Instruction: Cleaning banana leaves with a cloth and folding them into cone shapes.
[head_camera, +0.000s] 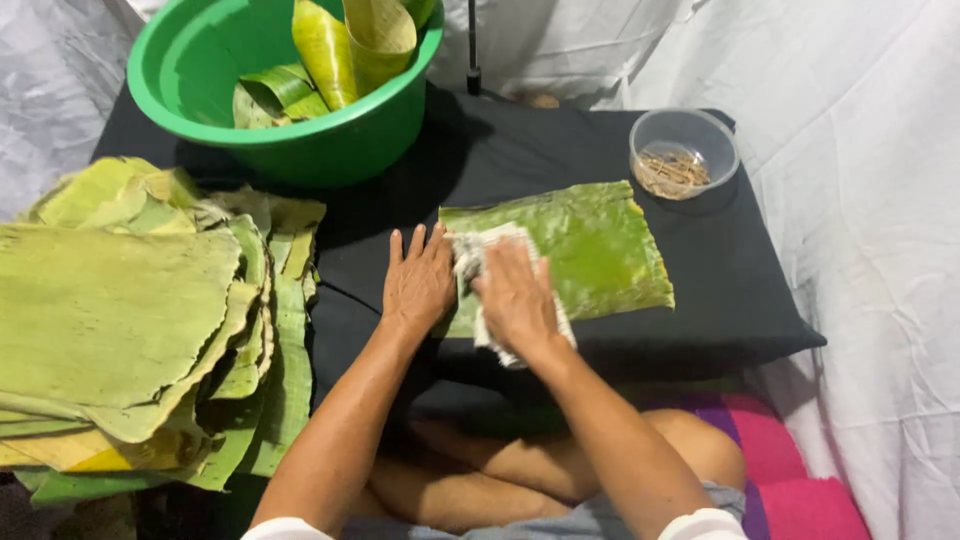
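A green banana leaf piece (590, 245) lies flat on a black cloth-covered table (500, 160). My left hand (418, 282) rests flat on the leaf's left edge, fingers spread. Beside it, my right hand (515, 298) presses a whitish cloth (470, 255) onto the leaf. The cloth sticks out above and below the hand.
A big stack of banana leaves (130, 310) lies at the left. A green basin (270, 110) with rolled leaves stands at the back. A small clear bowl (685, 150) with thin sticks sits at the back right. White sheeting surrounds the table.
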